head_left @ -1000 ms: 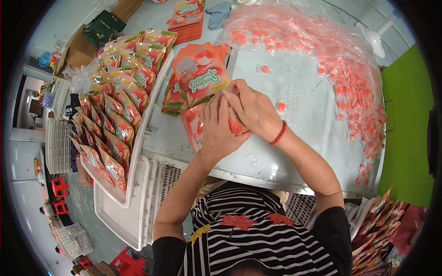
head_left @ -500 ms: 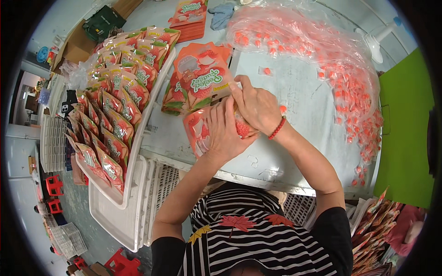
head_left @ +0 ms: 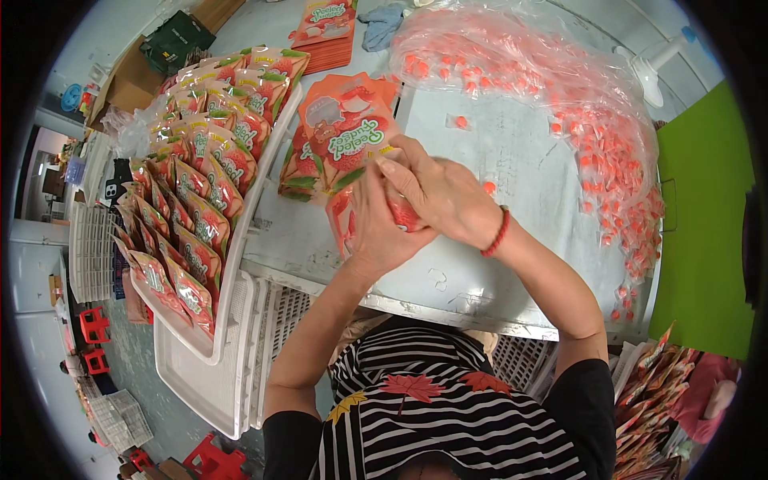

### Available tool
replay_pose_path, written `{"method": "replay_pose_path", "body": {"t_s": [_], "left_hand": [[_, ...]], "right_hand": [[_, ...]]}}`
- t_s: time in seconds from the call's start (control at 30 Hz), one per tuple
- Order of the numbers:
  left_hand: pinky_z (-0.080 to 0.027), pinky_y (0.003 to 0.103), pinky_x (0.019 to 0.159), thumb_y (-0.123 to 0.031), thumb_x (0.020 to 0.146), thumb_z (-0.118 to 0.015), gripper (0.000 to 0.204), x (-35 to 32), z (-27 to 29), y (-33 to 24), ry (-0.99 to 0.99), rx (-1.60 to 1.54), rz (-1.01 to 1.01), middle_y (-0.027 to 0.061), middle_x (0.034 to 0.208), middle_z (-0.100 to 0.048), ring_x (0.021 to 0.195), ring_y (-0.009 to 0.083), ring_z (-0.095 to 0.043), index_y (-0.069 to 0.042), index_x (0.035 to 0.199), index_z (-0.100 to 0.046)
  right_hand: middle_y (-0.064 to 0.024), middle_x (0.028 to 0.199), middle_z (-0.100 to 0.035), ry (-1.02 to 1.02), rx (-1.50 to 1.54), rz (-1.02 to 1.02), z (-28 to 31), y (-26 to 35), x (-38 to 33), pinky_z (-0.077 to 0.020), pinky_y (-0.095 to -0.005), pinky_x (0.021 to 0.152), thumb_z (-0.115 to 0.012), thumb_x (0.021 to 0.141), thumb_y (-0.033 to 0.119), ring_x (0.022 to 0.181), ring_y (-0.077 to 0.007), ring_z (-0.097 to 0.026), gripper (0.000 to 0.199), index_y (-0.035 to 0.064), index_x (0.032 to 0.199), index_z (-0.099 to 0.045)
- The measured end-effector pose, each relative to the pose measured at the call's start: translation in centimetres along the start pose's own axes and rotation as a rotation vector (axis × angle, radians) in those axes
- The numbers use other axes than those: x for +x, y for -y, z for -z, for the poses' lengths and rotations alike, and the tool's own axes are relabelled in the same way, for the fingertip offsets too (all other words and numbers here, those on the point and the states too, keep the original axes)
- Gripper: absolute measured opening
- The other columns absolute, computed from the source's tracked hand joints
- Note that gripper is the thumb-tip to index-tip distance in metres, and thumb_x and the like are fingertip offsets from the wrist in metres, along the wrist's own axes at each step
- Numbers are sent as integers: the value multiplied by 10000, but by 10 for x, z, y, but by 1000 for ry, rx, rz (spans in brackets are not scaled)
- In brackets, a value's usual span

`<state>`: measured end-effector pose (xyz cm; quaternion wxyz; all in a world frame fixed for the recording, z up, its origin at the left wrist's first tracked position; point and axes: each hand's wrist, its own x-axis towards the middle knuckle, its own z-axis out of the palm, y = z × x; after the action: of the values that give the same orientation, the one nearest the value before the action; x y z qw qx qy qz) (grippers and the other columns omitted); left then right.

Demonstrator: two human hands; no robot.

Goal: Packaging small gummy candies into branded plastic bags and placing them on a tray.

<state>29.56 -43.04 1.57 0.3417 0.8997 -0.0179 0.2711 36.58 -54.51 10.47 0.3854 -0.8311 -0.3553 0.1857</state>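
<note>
My left hand [head_left: 378,226] and my right hand [head_left: 444,194] are pressed together over an orange snack pouch [head_left: 346,220] on the grey table [head_left: 512,248]; both grip it, and most of the pouch is hidden under the fingers. Just beyond my hands lies a small stack of flat, empty orange pouches [head_left: 340,132] with green and red print. My right wrist wears a red bead bracelet [head_left: 498,234].
A white tray [head_left: 228,272] on my left holds several filled pouches [head_left: 196,200] standing in rows. A big clear plastic bag of small orange sweets [head_left: 576,104] spreads across the far right. More empty pouches [head_left: 324,32] lie at the back. Loose sweets [head_left: 460,122] dot the table.
My hands have stayed on the pouch, shifting only a little as my fingers work over it. Nothing else has moved.
</note>
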Motion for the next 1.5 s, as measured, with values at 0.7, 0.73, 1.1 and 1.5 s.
{"method": "replay_pose_path", "body": {"t_s": [0.7,0.73,1.1,1.5], "left_hand": [[-517,267,809,26,613,-806,1169,-49,101,29,-413,-533,392,107,1387,-266,1198,202,-396,-88,1471,-20],[-521,264,796,31,616,-804,1165,-59,103,34,-403,-440,361,109,1393,-257,1196,202,-399,-89,1471,-23],[-313,365,1061,-145,600,-863,1182,-60,97,25,-397,-480,319,136,1417,-226,1259,247,-355,-30,1458,-60],[-378,306,824,-37,628,-801,1066,-82,97,28,-361,-529,404,128,1306,-358,1005,188,-435,-38,1424,-92]], "right_hand": [[-99,1126,-561,-467,-461,298,-46,-192,71,-387,-437,903,-583,851,282,1092,-283,-490,306,64,1063,-614],[-99,1126,-561,-461,-458,295,-56,-187,60,-387,-437,903,-583,851,282,1092,-283,-490,306,64,1063,-614],[-102,1080,-558,-296,-554,596,-122,-88,29,-360,-485,966,-644,773,172,1109,-294,-487,272,56,1011,-583],[-204,1390,-344,-438,-435,162,-33,-147,-73,-256,-539,1049,-753,697,435,1297,-418,-290,760,95,1309,-457]]}}
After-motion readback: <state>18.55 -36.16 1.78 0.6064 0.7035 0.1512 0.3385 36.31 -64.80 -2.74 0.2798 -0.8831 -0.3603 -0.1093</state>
